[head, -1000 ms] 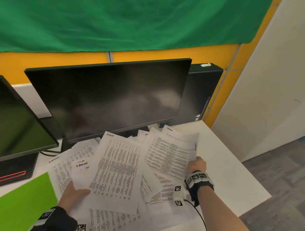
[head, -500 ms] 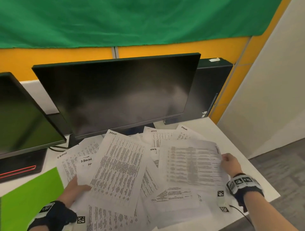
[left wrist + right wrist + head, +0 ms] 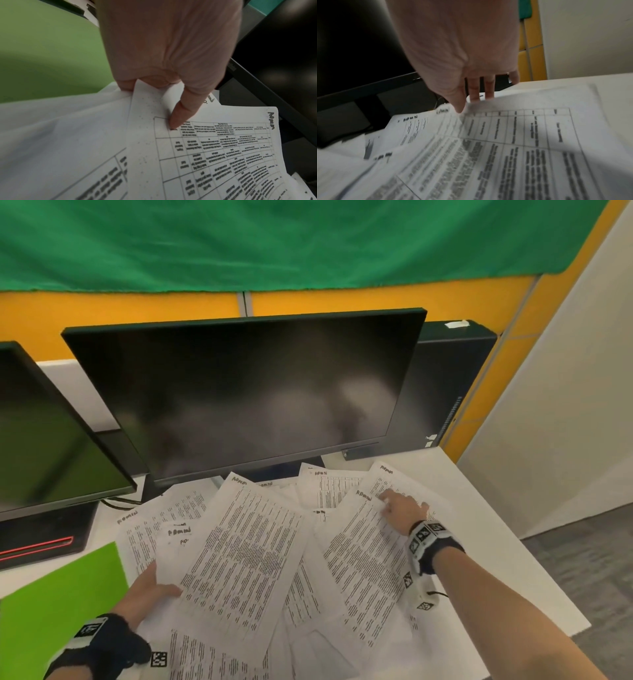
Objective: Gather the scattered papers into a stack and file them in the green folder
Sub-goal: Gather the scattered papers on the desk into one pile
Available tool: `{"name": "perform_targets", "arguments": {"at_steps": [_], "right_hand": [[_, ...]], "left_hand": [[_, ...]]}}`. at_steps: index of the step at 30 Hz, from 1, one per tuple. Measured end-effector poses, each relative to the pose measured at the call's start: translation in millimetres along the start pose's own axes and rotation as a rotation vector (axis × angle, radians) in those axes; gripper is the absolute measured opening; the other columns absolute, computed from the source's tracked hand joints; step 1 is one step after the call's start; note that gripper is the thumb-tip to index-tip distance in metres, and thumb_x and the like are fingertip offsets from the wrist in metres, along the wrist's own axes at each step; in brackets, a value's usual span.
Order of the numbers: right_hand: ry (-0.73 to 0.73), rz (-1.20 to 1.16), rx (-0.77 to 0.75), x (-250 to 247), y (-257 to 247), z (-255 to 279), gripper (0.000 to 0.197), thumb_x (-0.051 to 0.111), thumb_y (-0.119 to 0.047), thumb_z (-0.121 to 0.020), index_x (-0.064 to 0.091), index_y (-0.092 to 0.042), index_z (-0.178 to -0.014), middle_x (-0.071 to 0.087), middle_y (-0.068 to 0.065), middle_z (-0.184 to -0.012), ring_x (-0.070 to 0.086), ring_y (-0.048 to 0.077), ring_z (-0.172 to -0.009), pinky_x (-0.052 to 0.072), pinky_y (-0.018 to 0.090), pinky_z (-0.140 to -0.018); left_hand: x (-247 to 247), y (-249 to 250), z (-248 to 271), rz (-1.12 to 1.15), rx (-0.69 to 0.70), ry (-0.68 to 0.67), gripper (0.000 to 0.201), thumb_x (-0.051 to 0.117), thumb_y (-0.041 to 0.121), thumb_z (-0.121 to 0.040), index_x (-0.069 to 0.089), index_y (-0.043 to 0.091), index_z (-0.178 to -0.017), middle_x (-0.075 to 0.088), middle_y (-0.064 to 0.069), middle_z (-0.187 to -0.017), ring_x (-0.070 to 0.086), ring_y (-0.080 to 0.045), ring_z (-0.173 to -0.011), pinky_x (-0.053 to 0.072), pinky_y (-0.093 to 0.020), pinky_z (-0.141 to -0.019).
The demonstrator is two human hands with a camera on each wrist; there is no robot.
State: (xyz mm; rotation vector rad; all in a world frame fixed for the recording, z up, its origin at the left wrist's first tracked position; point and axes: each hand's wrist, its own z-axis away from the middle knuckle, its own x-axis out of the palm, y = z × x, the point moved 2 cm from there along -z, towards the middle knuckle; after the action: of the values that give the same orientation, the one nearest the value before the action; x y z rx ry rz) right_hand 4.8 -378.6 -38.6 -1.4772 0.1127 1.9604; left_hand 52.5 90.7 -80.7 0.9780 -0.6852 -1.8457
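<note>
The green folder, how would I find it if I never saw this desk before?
Start at the big dark monitor in the middle of the white desk. Go down to the left, past the scattered papers, to the near corner beside the left hand. The green folder lies flat there, the only bright green thing on the desk.

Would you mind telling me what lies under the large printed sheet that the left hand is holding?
Under the large printed sheet, more overlapping papers show at its edges. The left hand pinches it, thumb on top. Whatever lies beneath its middle is covered.
</note>
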Motion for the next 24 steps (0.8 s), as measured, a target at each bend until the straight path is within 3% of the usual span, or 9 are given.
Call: {"name": "perform_targets", "arguments": {"at_steps": [2, 4, 8, 11, 14, 16, 18, 21, 24], "right_hand": [[0.145, -0.024, 0.177, -4, 6, 4, 0.054, 0.051, -0.034, -0.089, 0.034, -0.027, -0.14, 0.048, 0.004, -0.139, 0.042, 0.03, -0.13, 0.019, 0.057, -0.109], [0.244, -0.241, 0.441, -4, 25, 21, 0.065, 0.059, -0.032, -0.085, 0.03, -0.021, -0.142, 0.04, 0.012, -0.142, 0.037, 0.034, -0.131, 0.029, 0.055, -0.107], [0.129, -0.681, 0.746, 26, 48, 64, 0.09, 0.073, -0.032, -0.077, 0.02, -0.007, -0.145, 0.027, 0.022, -0.148, 0.035, 0.042, -0.132, 0.038, 0.05, -0.105], [0.101, -0.866, 0.838, 51, 47, 79, 0.093, 0.077, -0.03, -0.073, 0.023, 0.0, -0.142, 0.046, 0.022, -0.135, 0.051, 0.04, -0.119, 0.048, 0.041, -0.092], [0.065, -0.88, 0.791, 62, 35, 90, 0.06, 0.073, -0.022, -0.075, 0.049, 0.005, -0.123, 0.064, 0.017, -0.102, 0.064, 0.033, -0.088, 0.052, 0.033, -0.07], [0.104, -0.838, 0.682, 68, 23, 97, 0.03, 0.064, -0.017, -0.079, 0.058, 0.002, -0.101, 0.067, 0.015, -0.091, 0.064, 0.029, -0.077, 0.055, 0.034, -0.071], [0.195, -0.911, 0.546, 72, 14, 103, 0.028, 0.055, -0.012, -0.087, 0.057, -0.001, -0.113, 0.066, 0.015, -0.112, 0.063, 0.033, -0.096, 0.052, 0.034, -0.082], [0.25, -0.987, 0.421, 71, 5, 111, 0.034, 0.042, -0.008, -0.094, 0.053, -0.008, -0.126, 0.062, 0.014, -0.123, 0.061, 0.032, -0.104, 0.049, 0.032, -0.081], [0.292, -0.959, 0.565, 70, 16, 106, 0.042, 0.038, -0.004, -0.094, 0.047, -0.005, -0.136, 0.053, 0.02, -0.136, 0.054, 0.037, -0.119, 0.048, 0.04, -0.094]], "left_hand": [[-1, -1, -2, -0.02, -0.004, -0.012, 0.051, 0.057, -0.015, -0.082, 0.041, 0.015, -0.121, 0.057, -0.013, -0.117, 0.051, -0.028, -0.102, 0.04, -0.041, -0.089], [-4, -7, -7, -0.034, -0.009, -0.037, 0.051, 0.059, -0.015, -0.08, 0.044, 0.013, -0.121, 0.06, -0.019, -0.12, 0.056, -0.034, -0.104, 0.042, -0.047, -0.096], [-5, -12, -7, 0.001, -0.011, -0.049, 0.052, 0.057, -0.014, -0.082, 0.042, 0.012, -0.124, 0.058, -0.015, -0.116, 0.053, -0.035, -0.108, 0.04, -0.044, -0.095], [-2, -11, -6, 0.0, -0.003, -0.044, 0.049, 0.057, -0.013, -0.082, 0.042, 0.012, -0.121, 0.057, -0.015, -0.116, 0.052, -0.034, -0.108, 0.04, -0.044, -0.096], [2, -9, -5, -0.012, -0.003, -0.062, 0.049, 0.057, -0.014, -0.081, 0.047, 0.007, -0.124, 0.061, -0.017, -0.117, 0.055, -0.035, -0.107, 0.042, -0.043, -0.093], [4, -10, -6, -0.015, 0.0, -0.068, 0.054, 0.057, -0.014, -0.08, 0.046, 0.005, -0.13, 0.061, -0.022, -0.119, 0.057, -0.036, -0.105, 0.044, -0.043, -0.09], [4, -9, -4, 0.017, 0.005, -0.065, 0.052, 0.056, -0.016, -0.081, 0.046, 0.005, -0.127, 0.06, -0.022, -0.122, 0.055, -0.035, -0.106, 0.043, -0.044, -0.094], [5, -6, 1, 0.097, -0.015, -0.081, 0.047, 0.056, -0.014, -0.083, 0.045, 0.013, -0.12, 0.057, -0.014, -0.123, 0.051, -0.032, -0.11, 0.037, -0.044, -0.098], [13, -1, 3, 0.117, -0.018, -0.139, 0.049, 0.057, -0.011, -0.083, 0.046, 0.014, -0.124, 0.059, -0.015, -0.123, 0.053, -0.034, -0.111, 0.038, -0.044, -0.096]]}}
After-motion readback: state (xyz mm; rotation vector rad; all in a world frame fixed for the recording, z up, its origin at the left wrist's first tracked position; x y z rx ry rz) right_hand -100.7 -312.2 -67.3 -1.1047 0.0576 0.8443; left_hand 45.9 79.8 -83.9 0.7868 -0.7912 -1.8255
